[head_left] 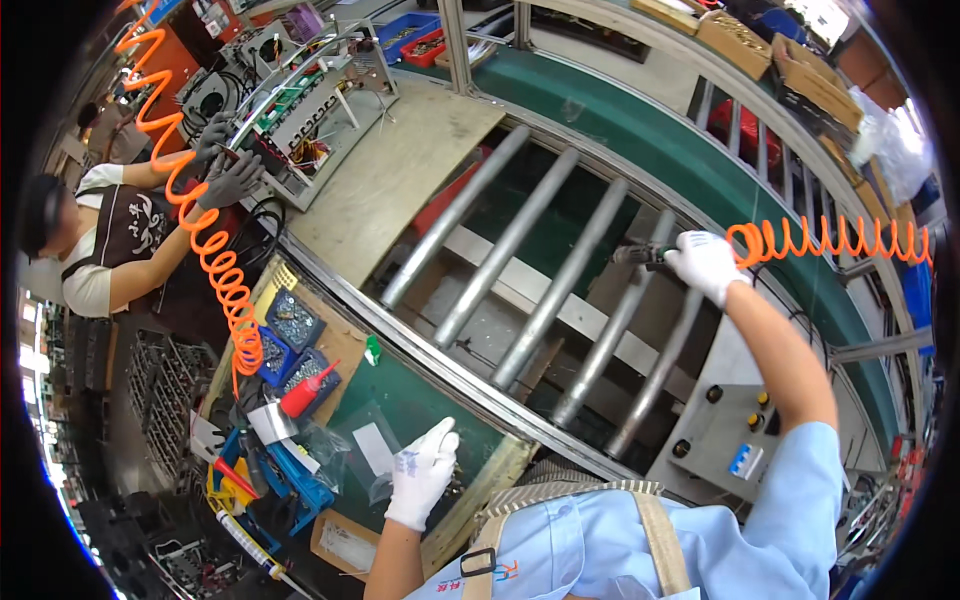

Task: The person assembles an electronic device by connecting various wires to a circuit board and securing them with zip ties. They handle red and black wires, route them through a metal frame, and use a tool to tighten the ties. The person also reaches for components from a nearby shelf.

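My right hand, in a white glove, grips a dark hand-held air tool above the metal rollers. An orange coiled air hose runs from beside that hand to the right edge. My left hand, also gloved in white, is closed over the green work mat. Small metal bits show beside its fingers; whether it holds any is hidden. Close to its left lie a clear plastic bag and a white slip.
Blue bins of small metal parts, a red-nozzled bottle and a blue tool tray sit at left. Beyond, a co-worker's gloved hands touch an open metal chassis. A grey panel with knobs lies right.
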The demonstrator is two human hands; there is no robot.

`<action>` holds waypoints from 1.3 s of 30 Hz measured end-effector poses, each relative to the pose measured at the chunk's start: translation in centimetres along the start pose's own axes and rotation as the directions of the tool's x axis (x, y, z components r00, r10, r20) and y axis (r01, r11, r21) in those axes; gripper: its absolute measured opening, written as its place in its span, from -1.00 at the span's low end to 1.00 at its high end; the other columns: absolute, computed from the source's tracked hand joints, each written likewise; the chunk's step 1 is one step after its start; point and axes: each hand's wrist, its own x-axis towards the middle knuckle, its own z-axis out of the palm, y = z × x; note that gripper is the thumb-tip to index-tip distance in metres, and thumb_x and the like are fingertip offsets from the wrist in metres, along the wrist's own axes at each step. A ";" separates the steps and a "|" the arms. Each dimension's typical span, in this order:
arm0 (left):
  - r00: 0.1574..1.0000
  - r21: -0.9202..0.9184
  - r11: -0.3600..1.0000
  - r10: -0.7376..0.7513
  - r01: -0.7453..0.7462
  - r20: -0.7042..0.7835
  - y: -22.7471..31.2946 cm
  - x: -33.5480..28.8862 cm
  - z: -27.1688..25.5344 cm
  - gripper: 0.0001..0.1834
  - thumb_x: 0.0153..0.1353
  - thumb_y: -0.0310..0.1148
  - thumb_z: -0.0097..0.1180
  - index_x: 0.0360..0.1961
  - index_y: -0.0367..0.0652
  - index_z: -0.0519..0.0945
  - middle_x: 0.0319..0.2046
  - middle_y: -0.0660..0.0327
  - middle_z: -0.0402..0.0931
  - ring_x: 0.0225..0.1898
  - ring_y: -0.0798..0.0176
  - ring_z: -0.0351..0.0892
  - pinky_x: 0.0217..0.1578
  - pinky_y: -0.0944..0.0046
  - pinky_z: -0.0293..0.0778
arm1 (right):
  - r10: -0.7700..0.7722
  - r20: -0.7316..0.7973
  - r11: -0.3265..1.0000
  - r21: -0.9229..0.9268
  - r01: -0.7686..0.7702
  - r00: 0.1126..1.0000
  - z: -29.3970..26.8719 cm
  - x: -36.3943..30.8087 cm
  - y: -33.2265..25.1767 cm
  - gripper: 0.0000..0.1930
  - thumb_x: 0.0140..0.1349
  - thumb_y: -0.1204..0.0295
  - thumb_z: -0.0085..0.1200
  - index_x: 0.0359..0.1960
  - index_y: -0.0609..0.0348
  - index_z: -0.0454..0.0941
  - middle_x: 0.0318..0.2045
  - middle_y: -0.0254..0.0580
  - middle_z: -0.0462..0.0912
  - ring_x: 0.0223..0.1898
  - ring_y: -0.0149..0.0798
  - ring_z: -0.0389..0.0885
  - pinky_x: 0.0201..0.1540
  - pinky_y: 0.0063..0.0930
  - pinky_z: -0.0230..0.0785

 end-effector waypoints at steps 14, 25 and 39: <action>0.952 0.066 0.955 -0.278 0.288 -0.125 -11.8 21.7 0.9 -0.59 0.39 -0.45 -0.08 0.20 -0.44 0.41 -0.25 0.03 0.59 -0.42 0.33 0.47 -0.32 0.35 0.45 | 0.028 0.467 0.997 -0.080 0.010 0.884 47.1 21.6 0.4 -0.58 0.29 0.14 -0.10 0.04 0.07 0.60 0.01 -0.09 0.65 0.01 -0.02 0.65 -0.05 -0.19 0.49; 0.900 0.364 0.837 -0.303 0.408 -0.312 -17.7 20.8 6.9 -0.54 0.32 -0.51 -0.15 0.22 -0.44 0.39 0.06 -0.01 0.55 -0.22 0.23 0.51 -0.07 0.33 0.42 | 0.290 0.658 0.935 -0.042 -0.351 0.695 55.3 29.3 -2.3 -0.66 0.26 0.33 -0.06 -0.04 0.13 0.68 0.02 0.04 0.64 0.10 0.04 0.60 0.08 -0.11 0.49; 0.843 0.447 0.727 -0.356 0.521 -0.403 -12.0 25.3 10.1 -0.55 0.48 -0.19 -0.17 0.14 -0.34 0.50 0.09 -0.08 0.54 0.11 -0.02 0.53 0.16 0.17 0.38 | -0.009 0.664 0.940 0.261 -0.220 0.747 64.7 33.0 8.4 -0.55 0.31 0.08 -0.06 -0.06 0.21 0.61 -0.05 0.24 0.60 0.01 0.18 0.58 0.03 -0.07 0.40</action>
